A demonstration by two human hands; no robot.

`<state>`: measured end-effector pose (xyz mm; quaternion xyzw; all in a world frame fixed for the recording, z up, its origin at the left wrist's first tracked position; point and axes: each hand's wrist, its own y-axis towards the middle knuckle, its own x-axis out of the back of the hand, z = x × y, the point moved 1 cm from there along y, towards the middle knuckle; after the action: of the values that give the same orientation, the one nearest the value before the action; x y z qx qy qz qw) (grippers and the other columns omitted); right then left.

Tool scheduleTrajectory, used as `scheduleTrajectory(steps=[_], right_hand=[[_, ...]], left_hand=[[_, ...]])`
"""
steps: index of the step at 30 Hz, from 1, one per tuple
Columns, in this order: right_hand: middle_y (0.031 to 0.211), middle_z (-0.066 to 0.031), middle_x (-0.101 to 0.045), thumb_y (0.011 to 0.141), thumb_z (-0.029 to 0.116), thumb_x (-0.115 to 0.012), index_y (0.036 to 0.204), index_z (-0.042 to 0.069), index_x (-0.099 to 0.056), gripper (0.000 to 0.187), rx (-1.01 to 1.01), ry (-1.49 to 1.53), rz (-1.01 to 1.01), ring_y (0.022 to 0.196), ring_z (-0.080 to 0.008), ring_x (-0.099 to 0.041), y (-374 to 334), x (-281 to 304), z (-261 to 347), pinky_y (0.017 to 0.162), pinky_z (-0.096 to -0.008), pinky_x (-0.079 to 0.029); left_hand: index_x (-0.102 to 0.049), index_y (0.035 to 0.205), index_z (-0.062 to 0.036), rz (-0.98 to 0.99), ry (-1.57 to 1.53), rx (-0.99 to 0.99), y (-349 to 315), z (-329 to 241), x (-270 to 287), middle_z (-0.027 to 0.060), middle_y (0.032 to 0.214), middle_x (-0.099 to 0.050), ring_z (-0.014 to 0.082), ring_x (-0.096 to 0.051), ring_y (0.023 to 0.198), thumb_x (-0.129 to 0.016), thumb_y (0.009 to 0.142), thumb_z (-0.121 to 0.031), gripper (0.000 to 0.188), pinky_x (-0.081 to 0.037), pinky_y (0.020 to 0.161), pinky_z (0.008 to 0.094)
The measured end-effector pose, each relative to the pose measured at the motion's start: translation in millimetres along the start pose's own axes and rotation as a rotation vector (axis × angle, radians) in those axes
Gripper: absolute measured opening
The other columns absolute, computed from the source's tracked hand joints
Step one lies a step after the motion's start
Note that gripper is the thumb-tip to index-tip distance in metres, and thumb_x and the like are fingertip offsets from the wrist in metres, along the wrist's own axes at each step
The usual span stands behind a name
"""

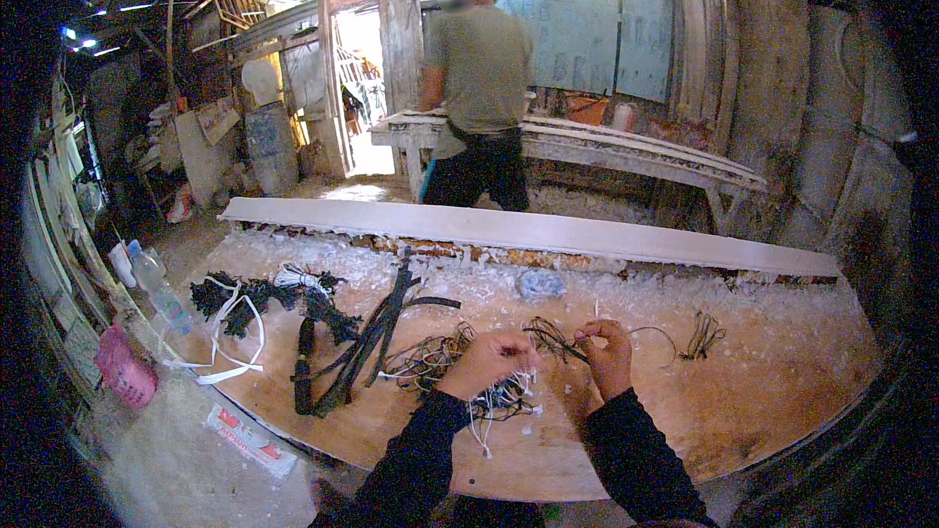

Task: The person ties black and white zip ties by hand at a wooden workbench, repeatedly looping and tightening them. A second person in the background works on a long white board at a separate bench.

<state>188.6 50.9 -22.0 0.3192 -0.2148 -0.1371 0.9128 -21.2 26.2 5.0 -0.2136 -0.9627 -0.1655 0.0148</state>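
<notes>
My left hand (492,364) is closed in a pinch above a tangled pile of thin cords (435,354). White strings (482,420) hang from beneath its fingers, and a dark clump of cord lies under them. To the right, my right hand (610,357) pinches a thin dark cord, with a short white tip rising above the fingertips. Loops of dark cord (555,336) lie between the two hands. A small coiled cord bundle (702,336) rests farther right on the wooden tabletop (753,401).
Dark strips (377,332), a dark-handled tool (304,367), black stringy bundles (256,301) and a white strap (235,323) lie left. A long white plaster-like strip (528,235) edges the table's far side. Beyond it, another person (484,68) stands at a bench (626,145).
</notes>
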Motion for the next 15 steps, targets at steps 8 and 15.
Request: scheduleTrajectory(steps=[8,15], right_hand=[[0.089,-0.0064,-0.055,0.071,0.012,-0.067,0.071,0.005,-0.061,0.009,-0.566,0.797,0.489,0.092,-0.0180,-0.050,-19,-2,53,0.083,-0.0313,-0.037],[0.107,-0.0093,-0.050,0.074,0.015,-0.066,0.076,0.004,-0.063,0.012,-0.023,0.471,0.791,0.094,-0.0202,-0.052,-20,-7,72,0.076,-0.0320,-0.045]], left_hand=[[-0.065,0.074,-0.0020,-0.709,0.246,0.045,6,28,30,0.0055,0.070,-0.057,0.0140,-0.054,0.064,-0.068,0.069,-0.012,0.011,-0.042,0.059,0.0259],[-0.061,0.068,-0.0013,-0.819,0.301,-0.024,4,23,21,0.0061,0.068,-0.057,0.0152,-0.054,0.063,-0.068,0.067,-0.009,0.011,-0.043,0.059,0.0273]])
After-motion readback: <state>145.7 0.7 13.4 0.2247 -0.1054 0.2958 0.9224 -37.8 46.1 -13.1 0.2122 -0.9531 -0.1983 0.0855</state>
